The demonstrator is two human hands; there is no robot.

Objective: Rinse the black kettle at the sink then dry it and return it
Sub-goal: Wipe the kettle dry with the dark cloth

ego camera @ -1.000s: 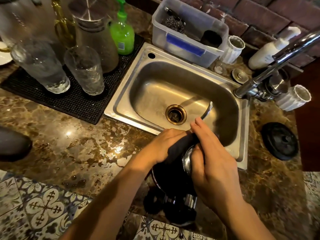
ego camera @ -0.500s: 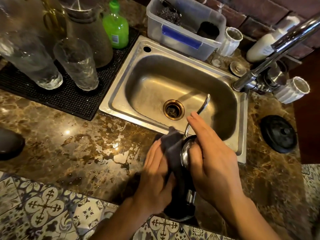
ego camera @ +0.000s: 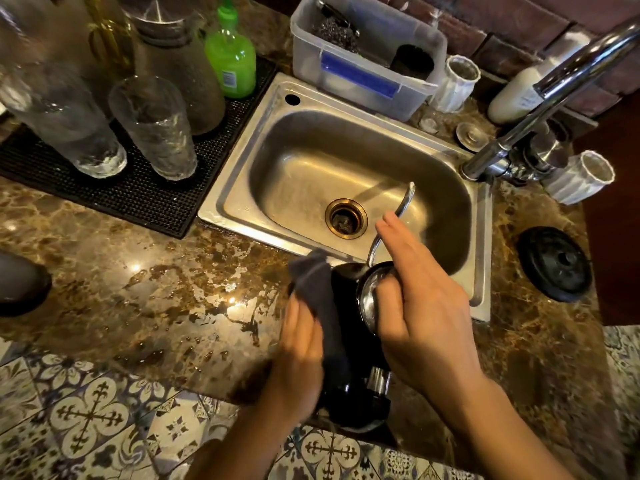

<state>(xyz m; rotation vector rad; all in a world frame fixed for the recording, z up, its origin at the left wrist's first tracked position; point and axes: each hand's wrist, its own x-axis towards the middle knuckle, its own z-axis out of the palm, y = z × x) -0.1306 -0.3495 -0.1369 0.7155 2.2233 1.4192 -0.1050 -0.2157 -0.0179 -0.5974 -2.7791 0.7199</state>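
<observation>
The black kettle [ego camera: 349,344] is held tilted over the counter's front edge, just in front of the steel sink [ego camera: 239,181]. Its thin curved spout [ego camera: 403,209] points up over the basin. My right hand [ego camera: 422,306] grips the kettle at its shiny open rim. My left hand [ego camera: 298,358] presses a dark cloth [ego camera: 317,292] against the kettle's left side. The kettle's black lid [ego camera: 554,263] lies on the counter right of the sink. Much of the kettle body is hidden by my hands and the cloth.
The faucet [ego camera: 540,109] arches over the sink's right end. A clear tub [ego camera: 363,74] with scrubbers stands behind the sink, white cups [ego camera: 453,83] beside it. Upturned glasses [ego camera: 156,126] and a green soap bottle [ego camera: 230,60] stand on a black mat [ego camera: 138,199] to the left. The counter is wet.
My left hand has slid the cloth from the top of the kettle down along its left side. My right hand keeps its grip on the rim.
</observation>
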